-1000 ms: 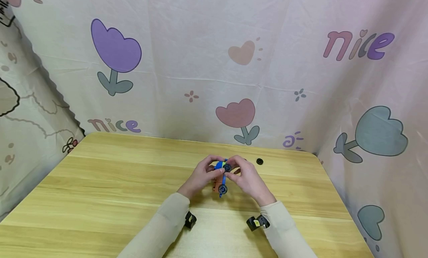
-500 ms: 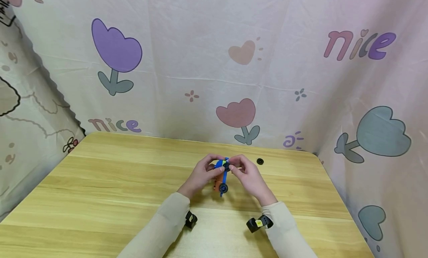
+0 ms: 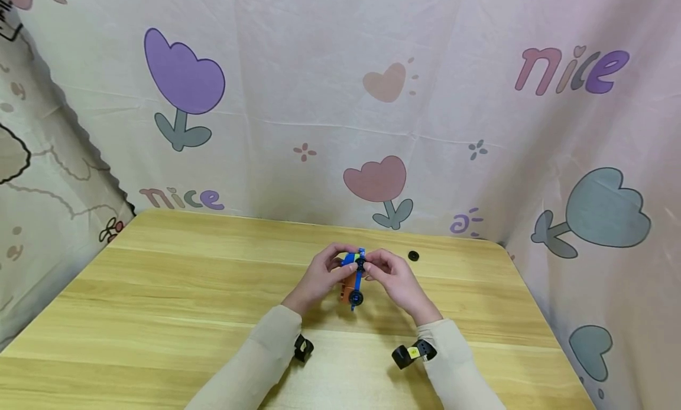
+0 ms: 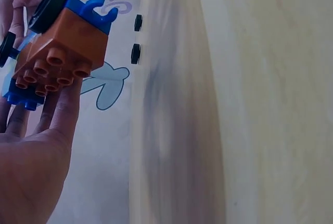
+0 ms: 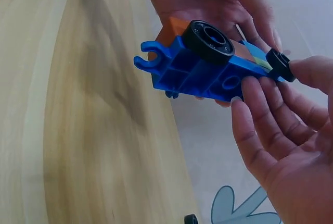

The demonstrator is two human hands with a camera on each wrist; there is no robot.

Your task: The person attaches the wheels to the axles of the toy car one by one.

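A toy block car (image 3: pixel 347 289) with an orange body, a blue base and black wheels is held above the table between both hands. My left hand (image 3: pixel 321 275) grips it from the left, near its far end. On the other side, my right hand (image 3: pixel 394 278) has its thumb on a small black wheel (image 5: pixel 280 65) and its fingertips against the blue base (image 5: pixel 179 75). A larger wheel (image 5: pixel 209 41) sits by the car's blue hook (image 5: pixel 151 57). The left wrist view shows the orange block's studs (image 4: pixel 56 56) facing the camera.
Two loose black wheels (image 4: pixel 136 53) stand out near the table's edge in the left wrist view; the head view shows one wheel (image 3: pixel 413 256) beyond the right hand. A printed curtain (image 3: pixel 276 103) hangs behind the wooden table (image 3: pixel 186 280).
My right hand's fingers have shifted slightly to the right around the small wheel, and the car has turned a little. My left hand stays nearly in place.
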